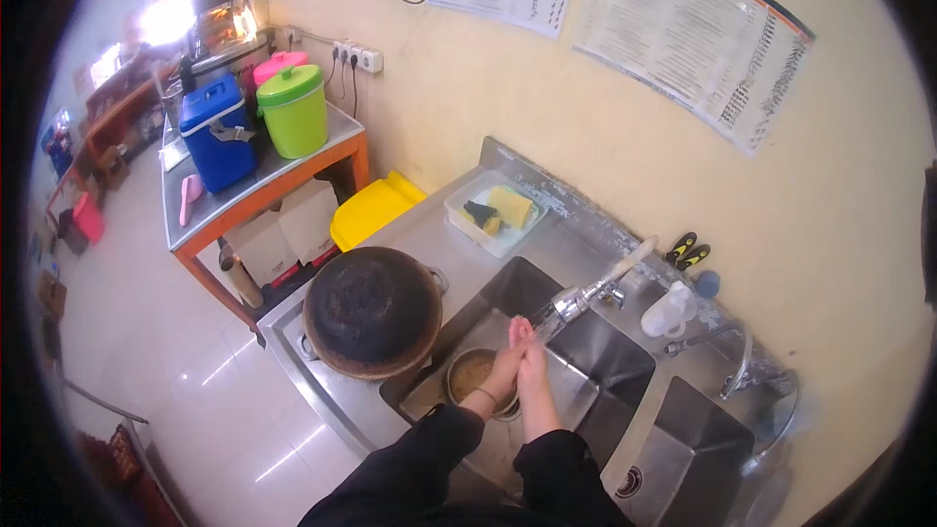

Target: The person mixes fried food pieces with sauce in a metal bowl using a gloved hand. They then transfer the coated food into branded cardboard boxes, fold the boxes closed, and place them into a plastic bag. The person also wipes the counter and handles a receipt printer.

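Note:
Water runs from a chrome faucet point(569, 304) onto my two hands, which are pressed together over the left basin of a stainless steel sink point(622, 359). My left hand point(505, 366) touches my right hand point(533, 355), and the fingers overlap near the stream. No object shows in either hand, though the palms are hidden. A round bowl point(468, 373) with brownish contents sits in the basin below my left wrist. On the drainboard at the left, a large blackened wok point(373, 311) rests upside down.
Behind the basin stands a plastic tub point(498, 238) with sponges. A white jug point(667, 311) and black-yellow handles point(687, 250) are by the wall. A second basin point(681, 454) lies right. Farther left, a table point(271, 187) holds a blue cooler point(218, 135) and a green container point(294, 113).

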### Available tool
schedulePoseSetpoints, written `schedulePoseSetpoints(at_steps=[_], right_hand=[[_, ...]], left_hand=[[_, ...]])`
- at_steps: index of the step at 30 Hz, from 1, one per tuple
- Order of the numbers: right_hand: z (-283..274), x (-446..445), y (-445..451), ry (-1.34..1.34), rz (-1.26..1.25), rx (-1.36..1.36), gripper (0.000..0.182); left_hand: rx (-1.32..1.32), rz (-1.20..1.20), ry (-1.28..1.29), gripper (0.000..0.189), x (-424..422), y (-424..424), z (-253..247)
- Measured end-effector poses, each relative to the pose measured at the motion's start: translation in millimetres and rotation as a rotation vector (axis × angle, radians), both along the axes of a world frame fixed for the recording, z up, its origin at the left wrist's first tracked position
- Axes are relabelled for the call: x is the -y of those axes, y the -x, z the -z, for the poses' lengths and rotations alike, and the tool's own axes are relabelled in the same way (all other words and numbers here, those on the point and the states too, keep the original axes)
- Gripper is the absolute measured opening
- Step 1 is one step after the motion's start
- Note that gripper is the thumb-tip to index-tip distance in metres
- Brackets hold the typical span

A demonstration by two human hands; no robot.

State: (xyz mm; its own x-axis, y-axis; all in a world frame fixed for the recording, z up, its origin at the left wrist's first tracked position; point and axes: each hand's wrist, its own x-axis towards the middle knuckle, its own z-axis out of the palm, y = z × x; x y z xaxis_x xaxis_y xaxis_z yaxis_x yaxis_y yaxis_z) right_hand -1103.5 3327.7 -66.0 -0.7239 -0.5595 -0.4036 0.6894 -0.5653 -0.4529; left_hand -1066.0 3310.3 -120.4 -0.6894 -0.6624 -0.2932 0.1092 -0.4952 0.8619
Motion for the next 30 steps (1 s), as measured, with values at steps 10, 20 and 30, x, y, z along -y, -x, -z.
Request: schedulePoseSetpoints(at_steps=[10,20,30], right_hand=[[37.6,-39.1,-18.9,-0.891,0.070,-1.085,0.018],[-23.4,-20.0,21.1,-1.081,-0.037,-1.402,0.030],[-26.1,-56.8,13.7,-0.963,-0.056,-1.494,0.023]], left_hand=[[0.659,0.114,0.780,0.040,20.7,28.1,2.1],[-0.172,0.035,-0.549,0.040,-10.2,-4.4,-118.1],[0.027,0.048,0.325,0.039,-21.1,5.2,-70.5]])
